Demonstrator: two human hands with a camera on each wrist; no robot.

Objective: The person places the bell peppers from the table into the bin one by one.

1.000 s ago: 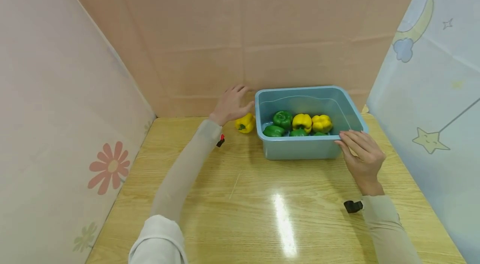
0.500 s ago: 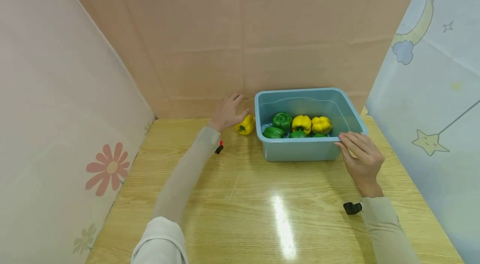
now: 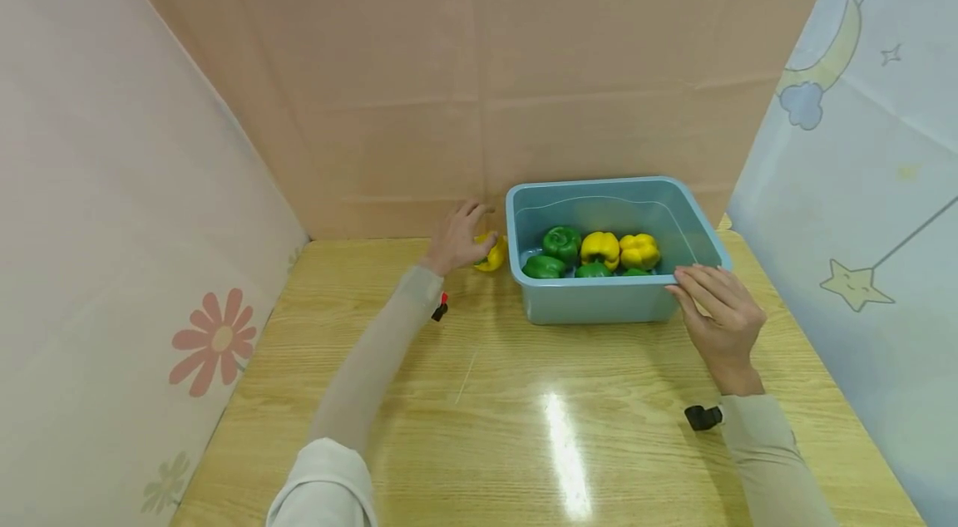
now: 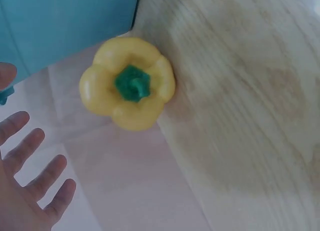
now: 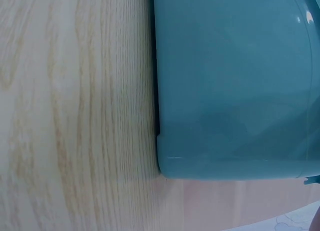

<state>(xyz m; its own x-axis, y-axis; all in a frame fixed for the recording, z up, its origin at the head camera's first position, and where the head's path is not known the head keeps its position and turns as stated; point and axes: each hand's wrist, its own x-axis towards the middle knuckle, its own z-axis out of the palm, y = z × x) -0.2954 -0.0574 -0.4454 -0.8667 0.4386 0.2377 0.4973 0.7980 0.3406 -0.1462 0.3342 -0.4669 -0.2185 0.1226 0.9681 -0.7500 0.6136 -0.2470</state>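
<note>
A yellow bell pepper (image 4: 132, 86) with a green stem stands on the table, close to the left side of a blue plastic bin (image 3: 599, 302). My left hand (image 3: 456, 240) hovers over this pepper, fingers spread and bent, partly covering it in the head view. In the left wrist view the fingertips (image 4: 60, 166) are apart from the pepper. With fingers over the rim and thumb outside, my right hand (image 3: 722, 319) grips the bin's front right corner. Inside the bin lie two yellow bell peppers (image 3: 601, 248) and several green bell peppers (image 3: 561, 243).
The bin stands at the back of the wooden table (image 3: 509, 427), near the tan backdrop (image 3: 389, 95). Printed cloth walls close off the left side (image 3: 135, 203) and right side (image 3: 883, 203). Small black wrist devices (image 3: 703, 417) sit on both sleeves.
My left hand has come down and slightly toward me, over the loose yellow bell pepper. The right hand keeps its hold on the bin's rim.
</note>
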